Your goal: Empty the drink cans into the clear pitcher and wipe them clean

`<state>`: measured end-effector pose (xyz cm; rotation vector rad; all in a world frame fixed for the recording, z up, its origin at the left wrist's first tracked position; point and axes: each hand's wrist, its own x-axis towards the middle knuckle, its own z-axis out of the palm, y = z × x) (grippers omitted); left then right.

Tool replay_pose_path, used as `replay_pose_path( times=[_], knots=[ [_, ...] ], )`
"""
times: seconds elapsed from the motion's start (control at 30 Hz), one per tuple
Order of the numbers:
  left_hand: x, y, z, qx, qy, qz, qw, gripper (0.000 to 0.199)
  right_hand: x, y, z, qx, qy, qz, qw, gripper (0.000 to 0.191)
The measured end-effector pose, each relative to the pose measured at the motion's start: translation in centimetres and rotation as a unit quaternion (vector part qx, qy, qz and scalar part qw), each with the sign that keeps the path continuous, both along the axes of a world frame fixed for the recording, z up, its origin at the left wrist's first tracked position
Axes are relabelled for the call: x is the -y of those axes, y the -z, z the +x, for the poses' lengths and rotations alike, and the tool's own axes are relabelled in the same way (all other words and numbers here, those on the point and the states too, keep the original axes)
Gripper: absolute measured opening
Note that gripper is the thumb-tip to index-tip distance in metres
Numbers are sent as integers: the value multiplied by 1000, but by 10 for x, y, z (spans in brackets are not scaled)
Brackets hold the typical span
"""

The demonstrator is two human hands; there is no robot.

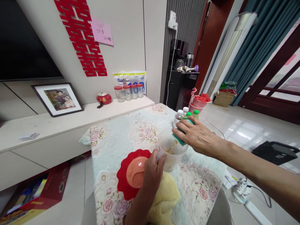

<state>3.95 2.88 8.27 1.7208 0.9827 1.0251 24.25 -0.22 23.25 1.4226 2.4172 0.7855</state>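
My left hand [154,170] is wrapped round the handle of a translucent white pitcher [172,159] on the flowered tablecloth. Above the pitcher's right rim, my right hand [193,132] grips a green can [180,137], tilted down to the left. A thin amber stream runs from the can into the pitcher, where some amber liquid lies at the bottom. Left of my left hand sits a red scalloped plate [122,175] with an orange dish [134,170] on it. A yellow cloth [166,193] lies beneath the pitcher's near side.
Several bottles with white and green caps [180,114] stand just behind my right hand. Red-lidded jars [127,93], a red pot [103,98] and a framed photo [57,99] are on the white cabinet [93,117]. A power strip [257,214] lies on the floor at right.
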Motion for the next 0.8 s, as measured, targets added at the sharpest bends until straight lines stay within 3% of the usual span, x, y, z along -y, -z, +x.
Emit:
replay_pose_path(
  times=[0.8],
  knots=[
    [2,-1,-1,-12,-4,-7,1000,35,0,5,-12,49,-51,22,997,20]
  ],
)
